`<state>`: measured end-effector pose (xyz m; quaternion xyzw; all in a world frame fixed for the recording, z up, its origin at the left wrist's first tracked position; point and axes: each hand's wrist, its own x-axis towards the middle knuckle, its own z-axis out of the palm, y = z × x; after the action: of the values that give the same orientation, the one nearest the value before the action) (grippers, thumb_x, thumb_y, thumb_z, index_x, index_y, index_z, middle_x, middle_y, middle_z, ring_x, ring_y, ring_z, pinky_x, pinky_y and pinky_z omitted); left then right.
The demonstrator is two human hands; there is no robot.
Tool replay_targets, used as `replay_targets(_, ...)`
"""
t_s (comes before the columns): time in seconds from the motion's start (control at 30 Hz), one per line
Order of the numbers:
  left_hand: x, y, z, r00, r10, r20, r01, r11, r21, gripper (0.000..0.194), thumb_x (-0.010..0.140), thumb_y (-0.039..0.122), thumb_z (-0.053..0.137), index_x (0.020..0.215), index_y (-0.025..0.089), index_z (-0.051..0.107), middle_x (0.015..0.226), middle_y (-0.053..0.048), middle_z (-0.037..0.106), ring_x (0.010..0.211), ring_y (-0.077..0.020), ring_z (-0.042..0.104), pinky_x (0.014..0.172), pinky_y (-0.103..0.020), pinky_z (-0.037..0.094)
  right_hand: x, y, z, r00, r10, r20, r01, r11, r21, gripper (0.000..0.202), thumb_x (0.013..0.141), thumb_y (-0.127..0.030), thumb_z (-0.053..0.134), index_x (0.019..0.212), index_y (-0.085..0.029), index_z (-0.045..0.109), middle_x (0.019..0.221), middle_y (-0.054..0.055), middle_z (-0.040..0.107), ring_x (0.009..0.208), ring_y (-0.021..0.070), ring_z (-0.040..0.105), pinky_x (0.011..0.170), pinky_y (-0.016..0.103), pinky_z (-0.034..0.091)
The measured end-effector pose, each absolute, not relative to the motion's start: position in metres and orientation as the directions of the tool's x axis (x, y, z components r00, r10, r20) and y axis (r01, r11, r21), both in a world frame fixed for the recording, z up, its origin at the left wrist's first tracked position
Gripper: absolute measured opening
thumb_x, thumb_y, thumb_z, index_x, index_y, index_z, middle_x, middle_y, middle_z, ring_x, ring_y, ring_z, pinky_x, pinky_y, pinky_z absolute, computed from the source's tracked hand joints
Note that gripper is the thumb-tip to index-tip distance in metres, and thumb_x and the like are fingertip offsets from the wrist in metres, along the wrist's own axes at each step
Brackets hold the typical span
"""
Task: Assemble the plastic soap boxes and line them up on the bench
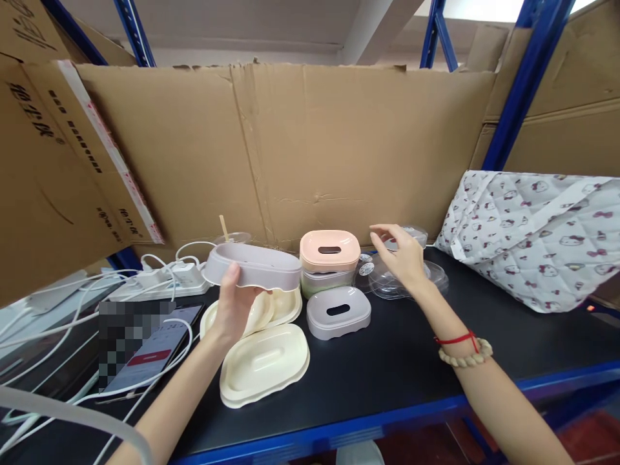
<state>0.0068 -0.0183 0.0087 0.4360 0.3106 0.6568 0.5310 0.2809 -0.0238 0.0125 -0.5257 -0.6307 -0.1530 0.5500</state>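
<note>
Left hand: the left hand point(231, 310) holds up the grey oval dish point(264, 263), thumb on its near side.
Right hand: the right hand point(401, 255) holds nothing visible, its thumb and fingers parted, over the clear covers point(436, 279); whether it touches them cannot be told.
Front cream tray: this tray point(265, 363) lies below and slightly right of the left hand.
Rear cream pieces: these pieces point(289, 305) sit just beside the left hand, partly hidden by it and the dish.
Peach slotted piece: the piece point(330, 245) tops a stack left of the right hand, with grey and green pieces under it.
Grey slotted piece: the piece point(338, 312) rests on the black worktop point(387, 374) between the hands, in front of the stack.
Phone: the phone point(155, 352) lies left of the left hand, crossed by white cables.
Patterned bag: the bag point(537, 239) stands well right of the right hand.
</note>
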Motion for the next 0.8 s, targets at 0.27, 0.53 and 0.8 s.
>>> replay_targets(0.27, 0.003, -0.012, -0.021, 0.294, 0.916, 0.272, -0.2, -0.22, 0.955, 0.087, 0.031, 0.059, 0.081, 0.105, 0.018, 0.063, 0.104, -0.011, 0.069, 0.114, -0.0369, 0.054, 0.096, -0.045, 0.045, 0.201, -0.051, -0.015, -0.301, 0.604, 0.738, 0.538, 0.746, -0.392, 0.066, 0.067, -0.052, 0.069, 0.125, -0.026, 0.052, 0.133, 0.011, 0.053, 0.116, 0.0264, 0.055, 0.084, 0.041, 0.053)
replay_targets(0.53, 0.0, -0.019, -0.02, 0.511, 0.797, 0.322, -0.174, -0.271, 0.947, 0.095, 0.052, 0.061, 0.075, 0.132, 0.019, 0.047, 0.124, -0.015, 0.06, 0.124, -0.0373, 0.045, 0.102, -0.048, 0.039, 0.197, -0.048, -0.026, -0.348, 0.698, 0.626, 0.422, 0.713, -0.56, 0.069, 0.065, -0.043, 0.072, 0.127, -0.027, 0.047, 0.131, 0.009, 0.053, 0.115, 0.0272, 0.055, 0.087, 0.042, 0.051)
replay_targets(0.8, -0.001, -0.015, -0.02, 0.412, 0.839, 0.357, -0.244, -0.275, 0.93, 0.095, 0.051, 0.065, 0.072, 0.132, 0.022, 0.046, 0.13, -0.011, 0.057, 0.13, -0.0357, 0.04, 0.105, -0.043, 0.035, 0.197, -0.048, -0.029, -0.268, 0.748, 0.606, 0.316, 0.663, -0.679, 0.056, 0.071, -0.053, 0.057, 0.118, -0.022, 0.048, 0.117, 0.01, 0.06, 0.09, 0.0224, 0.062, 0.065, 0.032, 0.052)
